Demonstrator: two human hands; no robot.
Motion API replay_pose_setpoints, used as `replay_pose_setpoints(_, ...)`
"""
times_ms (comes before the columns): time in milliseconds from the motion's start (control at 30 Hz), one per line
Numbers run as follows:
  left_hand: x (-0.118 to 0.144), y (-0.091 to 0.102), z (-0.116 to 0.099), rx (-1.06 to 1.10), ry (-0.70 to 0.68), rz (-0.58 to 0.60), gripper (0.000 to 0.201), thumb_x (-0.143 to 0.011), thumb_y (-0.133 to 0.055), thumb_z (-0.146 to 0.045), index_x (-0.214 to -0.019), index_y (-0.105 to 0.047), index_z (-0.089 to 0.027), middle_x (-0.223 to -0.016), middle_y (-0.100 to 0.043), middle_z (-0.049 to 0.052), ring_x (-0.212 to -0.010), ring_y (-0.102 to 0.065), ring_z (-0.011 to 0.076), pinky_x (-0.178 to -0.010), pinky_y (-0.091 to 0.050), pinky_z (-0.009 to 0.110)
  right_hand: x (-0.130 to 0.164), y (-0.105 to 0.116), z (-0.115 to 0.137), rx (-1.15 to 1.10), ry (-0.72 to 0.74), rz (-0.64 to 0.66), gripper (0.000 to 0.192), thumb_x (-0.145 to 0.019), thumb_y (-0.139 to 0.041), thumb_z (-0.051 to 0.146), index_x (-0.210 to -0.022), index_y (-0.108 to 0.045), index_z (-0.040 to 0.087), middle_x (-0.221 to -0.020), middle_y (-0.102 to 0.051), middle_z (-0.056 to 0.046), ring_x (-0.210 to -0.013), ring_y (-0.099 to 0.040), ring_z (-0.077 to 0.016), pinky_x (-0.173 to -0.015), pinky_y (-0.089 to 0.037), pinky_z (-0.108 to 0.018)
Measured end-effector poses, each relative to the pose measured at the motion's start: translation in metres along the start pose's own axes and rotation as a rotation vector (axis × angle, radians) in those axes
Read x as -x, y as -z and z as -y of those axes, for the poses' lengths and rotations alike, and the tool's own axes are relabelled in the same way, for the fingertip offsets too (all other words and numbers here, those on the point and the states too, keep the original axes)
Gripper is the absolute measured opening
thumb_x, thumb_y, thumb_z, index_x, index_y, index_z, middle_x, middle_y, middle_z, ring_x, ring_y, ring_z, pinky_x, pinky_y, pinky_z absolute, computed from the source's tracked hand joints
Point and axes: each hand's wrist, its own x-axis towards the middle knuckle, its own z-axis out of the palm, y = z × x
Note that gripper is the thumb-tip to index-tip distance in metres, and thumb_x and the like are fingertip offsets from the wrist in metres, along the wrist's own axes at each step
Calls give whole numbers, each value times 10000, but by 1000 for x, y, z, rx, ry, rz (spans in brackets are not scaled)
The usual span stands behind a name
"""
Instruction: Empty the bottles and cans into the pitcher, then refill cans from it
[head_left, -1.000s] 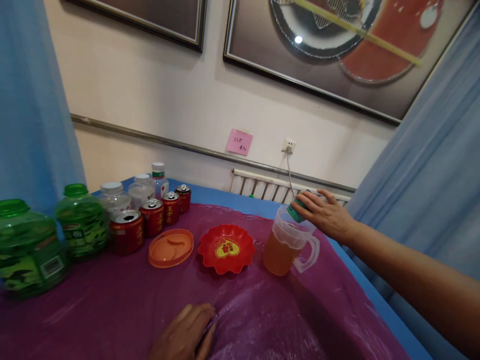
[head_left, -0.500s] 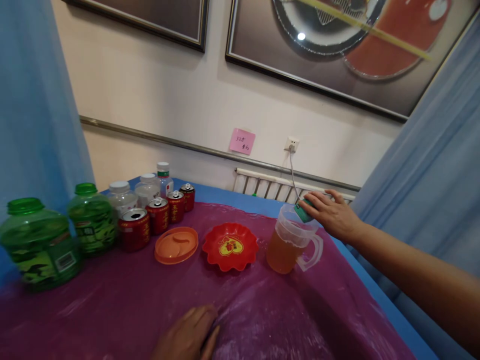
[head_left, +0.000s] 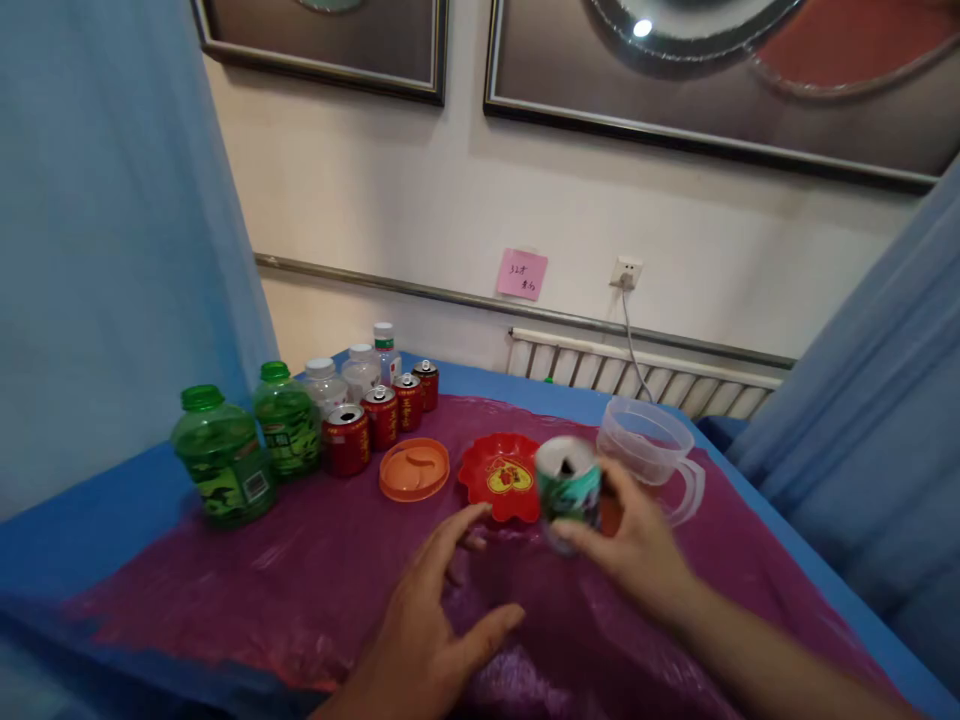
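My right hand (head_left: 637, 545) grips an opened green and white drink can (head_left: 568, 490), its top tilted toward me, above the table in front of the pitcher. Behind that hand stands a clear plastic pitcher (head_left: 645, 440) with a handle; the can and hand hide most of its lower part, where some amber liquid shows. My left hand (head_left: 442, 600) is open, thumb and fingers apart, over the purple sheet and holding nothing. Just beyond its fingertips lies a red scalloped plate (head_left: 480, 475) with a yellow heart print, partly covered by the can. Left of the plate is an orange divided dish (head_left: 414, 470).
Red drink cans (head_left: 381, 420) stand in a slanting row at the left. Beside them are clear white-capped bottles (head_left: 361, 373) and two green bottles (head_left: 225, 460). A purple plastic sheet (head_left: 300, 570) covers part of the blue table (head_left: 105, 500). Blue curtains (head_left: 112, 200) hang on both sides.
My right hand has brought the green can from above the pitcher toward me and turned it more upright. My left hand has risen farther into view and spread its fingers. The view has shifted.
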Motion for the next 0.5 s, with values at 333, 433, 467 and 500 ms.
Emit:
replay_pose_setpoints(333, -12, 37, 14, -130, 119, -14, 637, -732, -750, -475, -1304, -646, -217, -1273, -745, 117, -1151, -715, 324, -1033, -564, 469, 71, -114, -15, -362, -90, 205, 741, -733, -814, 315, -1430, -565, 278, -1418, -633, -93, -1296, -596, -292, -1119, -453, -462)
replay_pose_setpoints(433, -33, 73, 40, -279, 191, -134, 702, -736, -726, -577, -1308, -617, -185, -1265, -741, 131, -1132, -716, 339, -1027, -553, 463, 80, -118, -27, -483, -259, 153, 640, -767, -798, 367, -1368, -602, 266, -1378, -653, -95, -1292, -605, -276, -1131, -446, -469)
replay_pose_setpoints(467, -40, 86, 49, -341, 212, -180, 708, -740, -716, -599, -1300, -612, -178, -1257, -739, 135, -1123, -713, 349, -1008, -555, 458, 81, -117, -31, -539, -333, 148, 574, -770, -799, 409, -1297, -635, 251, -1298, -690, -99, -1226, -646, -272, -1082, -489, -456)
replay_pose_setpoints(500, -47, 98, 57, -407, 229, -200, 682, -769, -695, -608, -1298, -604, -187, -1257, -735, 127, -1124, -709, 352, -978, -562, 447, 79, -114, -35, -597, -416, 143, 539, -760, -810, 458, -1225, -654, 235, -1209, -717, -101, -1140, -686, -268, -1003, -540, -433)
